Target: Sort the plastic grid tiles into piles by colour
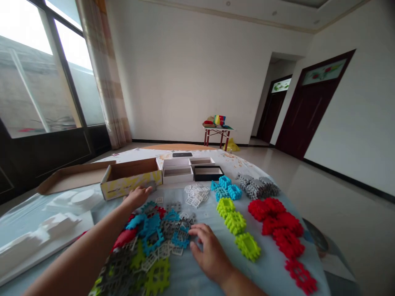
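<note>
My left hand (139,196) reaches over the pile to the front of the yellow-printed box, its fingers closed on a blurred grey building tile (151,186). My right hand (210,251) is at the right edge of the mixed pile, fingers apart and curved. Its fingertips are beside a blue building tile (181,238); whether they touch it I cannot tell. The pile between my arms mixes blue, grey, red and green tiles with white lattice window pieces (149,261). My left forearm hides part of it.
An open cardboard box (131,190) stands behind the pile, with its lid (74,176) to the left. Several small trays (177,179) stand beside it. Sorted white lattice pieces (196,195), blue (226,188), green (236,223), grey (258,186) and red tiles (279,224) lie rightward. White foam packaging (46,230) lies left.
</note>
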Tool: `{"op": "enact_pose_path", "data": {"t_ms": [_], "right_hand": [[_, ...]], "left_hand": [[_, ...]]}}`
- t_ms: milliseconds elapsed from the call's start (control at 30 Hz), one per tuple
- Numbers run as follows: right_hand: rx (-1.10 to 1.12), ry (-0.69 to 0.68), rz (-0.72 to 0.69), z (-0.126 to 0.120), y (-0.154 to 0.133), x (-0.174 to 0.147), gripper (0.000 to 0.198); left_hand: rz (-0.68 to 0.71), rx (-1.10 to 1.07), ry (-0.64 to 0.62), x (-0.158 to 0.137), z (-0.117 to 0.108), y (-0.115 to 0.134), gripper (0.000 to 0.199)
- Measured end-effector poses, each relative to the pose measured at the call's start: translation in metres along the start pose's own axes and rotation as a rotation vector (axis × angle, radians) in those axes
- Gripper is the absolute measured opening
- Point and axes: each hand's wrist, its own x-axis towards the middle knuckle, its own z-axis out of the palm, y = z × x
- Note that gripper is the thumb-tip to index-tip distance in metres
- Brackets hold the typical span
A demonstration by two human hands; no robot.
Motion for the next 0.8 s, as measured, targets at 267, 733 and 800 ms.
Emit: {"op": "enact_pose_path", "data": {"t_ms": [267, 733, 800], "right_hand": [[-0.009, 0.01, -0.053, -0.002, -0.001, 0.001, 0.03], [-0.014, -0.004, -0.078, -0.001, 0.004, -0.002, 0.03], [-0.017, -0.004, -0.072, -0.001, 0.005, -0.002, 0.029]], "left_hand": [[0.261, 0.057, -0.071, -0.066, -0.04, 0.002, 0.048], [-0.142, -0.609, 0.21, -0.134, -0.035, -0.053, 0.064], [-0.118, -0.668, 0.17, -0.133, -0.031, -0.036, 0.064]]}}
